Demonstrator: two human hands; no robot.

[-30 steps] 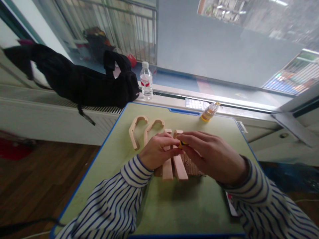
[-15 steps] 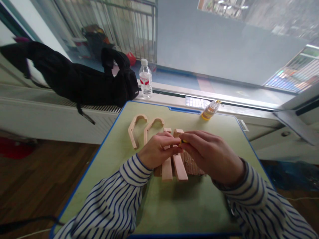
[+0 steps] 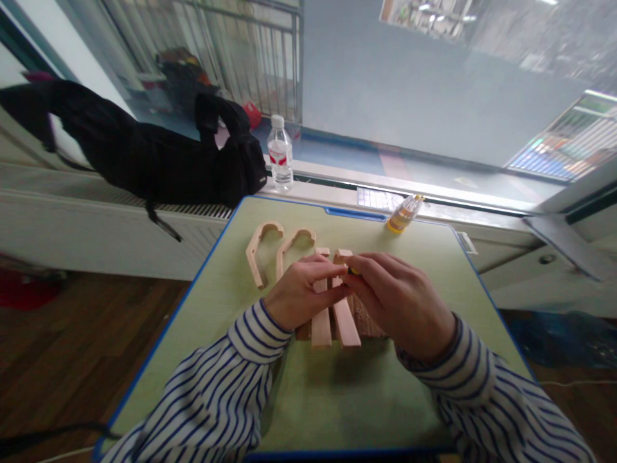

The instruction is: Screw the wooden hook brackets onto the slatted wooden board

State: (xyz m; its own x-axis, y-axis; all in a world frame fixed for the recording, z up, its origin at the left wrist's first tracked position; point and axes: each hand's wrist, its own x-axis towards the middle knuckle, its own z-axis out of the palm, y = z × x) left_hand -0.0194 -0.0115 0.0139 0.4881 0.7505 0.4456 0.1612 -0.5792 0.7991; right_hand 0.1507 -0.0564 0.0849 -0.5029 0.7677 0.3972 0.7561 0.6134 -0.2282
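My left hand [image 3: 301,289] and my right hand [image 3: 400,299] meet over the middle of a green table [image 3: 337,399]. Both are closed in a pinch on a small yellow object [image 3: 353,271] between their fingertips; most of it is hidden. Under the hands lie straight wooden pieces [image 3: 332,321] side by side, with a perforated wooden panel [image 3: 369,321] partly covered by my right hand. Two curved wooden pieces [image 3: 274,247] lie just beyond my left hand. Striped sleeves cover both forearms.
A small amber bottle [image 3: 403,214] lies at the table's far edge. On the windowsill behind stand a clear water bottle [image 3: 280,153], a black bag [image 3: 144,154] and a keypad-like item [image 3: 378,199]. Wooden floor lies to the left.
Both hands stay pinched together on the small yellow object. The view has shifted slightly; the wooden pieces have not moved.
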